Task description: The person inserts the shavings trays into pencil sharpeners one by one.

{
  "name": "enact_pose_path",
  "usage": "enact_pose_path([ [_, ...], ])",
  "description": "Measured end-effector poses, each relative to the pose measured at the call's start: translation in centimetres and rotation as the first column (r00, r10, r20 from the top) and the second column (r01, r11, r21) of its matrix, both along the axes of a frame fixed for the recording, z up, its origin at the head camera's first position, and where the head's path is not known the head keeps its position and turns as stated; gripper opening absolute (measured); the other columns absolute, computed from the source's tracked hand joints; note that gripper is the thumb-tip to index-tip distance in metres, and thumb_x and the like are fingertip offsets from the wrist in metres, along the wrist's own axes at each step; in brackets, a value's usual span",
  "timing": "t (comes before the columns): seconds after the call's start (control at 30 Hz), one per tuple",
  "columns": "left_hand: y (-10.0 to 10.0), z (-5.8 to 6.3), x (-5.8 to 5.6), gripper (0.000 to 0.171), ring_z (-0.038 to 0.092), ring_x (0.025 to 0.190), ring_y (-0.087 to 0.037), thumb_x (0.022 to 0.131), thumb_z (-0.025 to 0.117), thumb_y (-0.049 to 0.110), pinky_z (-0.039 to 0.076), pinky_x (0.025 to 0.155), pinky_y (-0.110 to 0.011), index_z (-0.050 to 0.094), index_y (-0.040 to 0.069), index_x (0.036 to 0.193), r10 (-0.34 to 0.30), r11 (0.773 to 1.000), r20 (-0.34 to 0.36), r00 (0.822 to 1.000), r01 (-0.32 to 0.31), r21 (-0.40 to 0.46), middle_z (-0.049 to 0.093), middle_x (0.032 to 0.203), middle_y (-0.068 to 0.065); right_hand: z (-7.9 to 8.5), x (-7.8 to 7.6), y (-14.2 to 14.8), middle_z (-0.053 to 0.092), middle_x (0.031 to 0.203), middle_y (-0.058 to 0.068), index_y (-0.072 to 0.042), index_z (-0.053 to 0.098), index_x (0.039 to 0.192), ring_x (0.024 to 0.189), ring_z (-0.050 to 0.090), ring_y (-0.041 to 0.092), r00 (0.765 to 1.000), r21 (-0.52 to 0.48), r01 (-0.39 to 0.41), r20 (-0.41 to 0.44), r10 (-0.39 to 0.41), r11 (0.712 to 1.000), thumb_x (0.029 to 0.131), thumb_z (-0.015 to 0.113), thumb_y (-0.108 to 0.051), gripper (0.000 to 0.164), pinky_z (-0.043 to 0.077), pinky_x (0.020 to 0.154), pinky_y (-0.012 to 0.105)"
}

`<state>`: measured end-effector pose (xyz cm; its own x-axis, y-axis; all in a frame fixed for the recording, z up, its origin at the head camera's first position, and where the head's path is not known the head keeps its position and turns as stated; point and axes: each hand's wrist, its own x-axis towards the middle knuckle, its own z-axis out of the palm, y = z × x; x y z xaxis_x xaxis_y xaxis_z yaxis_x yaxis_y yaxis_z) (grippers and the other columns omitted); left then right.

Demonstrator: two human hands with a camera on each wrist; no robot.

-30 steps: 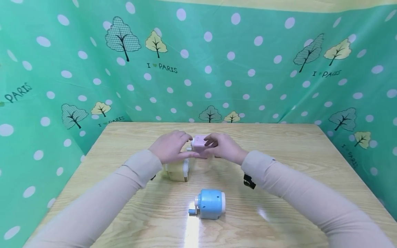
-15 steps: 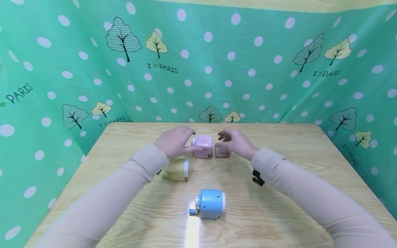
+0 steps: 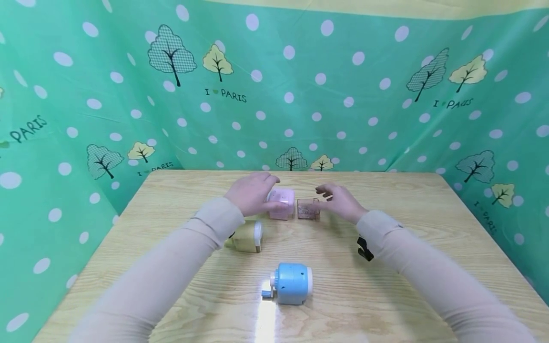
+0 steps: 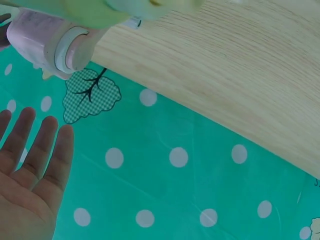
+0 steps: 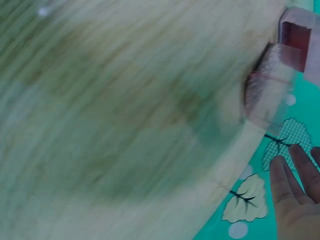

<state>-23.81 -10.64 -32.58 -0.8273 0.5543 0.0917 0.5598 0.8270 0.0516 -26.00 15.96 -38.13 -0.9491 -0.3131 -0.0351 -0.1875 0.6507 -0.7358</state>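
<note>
A pink crank pencil sharpener (image 3: 281,196) stands toward the back of the table, its drawer slot facing right. Just to its right, apart from it, sits its clear shavings drawer (image 3: 306,210) with dark shavings inside; the right wrist view shows the drawer (image 5: 267,95) beside the empty slot. My left hand (image 3: 253,194) is at the sharpener's left front, thumb stretched before it; the left wrist view shows straight fingers (image 4: 58,160). At the drawer's right side hovers my right hand (image 3: 341,202), fingers relaxed, thumb overlapping the drawer's edge; whether it touches is unclear.
Nearer than the pink sharpener, a yellow pencil sharpener (image 3: 247,236) stands partly behind the left sleeve. A blue pencil sharpener (image 3: 293,284) with its crank to the left is at the front centre. A green dotted curtain (image 3: 274,95) hangs behind the wooden table (image 3: 386,190).
My right hand has moved right from the pink sharpener, past the drawer, which is now in plain view. The left hand has shifted slightly right. The yellow and blue sharpeners stay put.
</note>
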Motion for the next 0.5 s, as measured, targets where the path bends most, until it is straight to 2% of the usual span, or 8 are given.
enact_pose_path([
  [0.27,0.6,-0.2,-0.4,0.097,0.051,0.135,-0.034,0.081,0.057,0.071,0.038,0.114,-0.043,0.050,0.001,0.146,0.010,1.000,0.016,1.000,-0.010,-0.019,0.056,0.146,-0.017,-1.6,-0.3,0.7,0.051,0.148,0.025,0.006,0.044,0.148,0.130,0.050,0.043,0.998,-0.019,-0.008,0.056,0.010,1.000,0.077,0.081,-0.031,0.088,0.040,0.111,0.056],
  [0.5,0.9,-0.4,-0.6,0.101,0.052,0.133,-0.033,0.077,0.060,0.071,0.039,0.114,-0.043,0.047,0.001,0.149,0.018,0.999,0.031,0.999,-0.017,-0.033,0.056,0.146,-0.017,-2.7,-0.5,0.9,0.054,0.144,0.027,0.008,0.043,0.149,0.129,0.052,0.043,0.997,-0.035,-0.027,0.068,0.029,0.999,0.077,0.081,-0.032,0.091,0.040,0.111,0.055],
])
